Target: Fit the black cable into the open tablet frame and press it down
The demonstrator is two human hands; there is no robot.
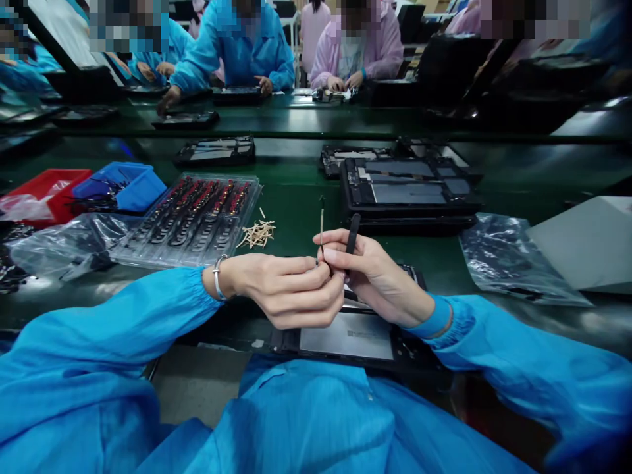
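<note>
My left hand [299, 289] and my right hand [378, 273] meet in front of me, fingertips touching, both closed. Between them they pinch a thin flex cable [322, 227], which stands upright with a dark tip and a pale middle stretch. A slim black tool [353, 234] with a flat, rounded end also sticks up from my right hand; its lower end is hidden by the fingers. Beneath the hands lies an opened tablet [345, 336] with a silver-grey battery, partly covered by them.
Left of the hands are a clear plastic tray [192, 217] of small cables, a heap of beige strips [257, 234], a blue bin [131, 187] and a red bin [49, 191]. Stacked open tablets [409, 187] and a plastic bag [518, 260] lie right. Co-workers sit opposite.
</note>
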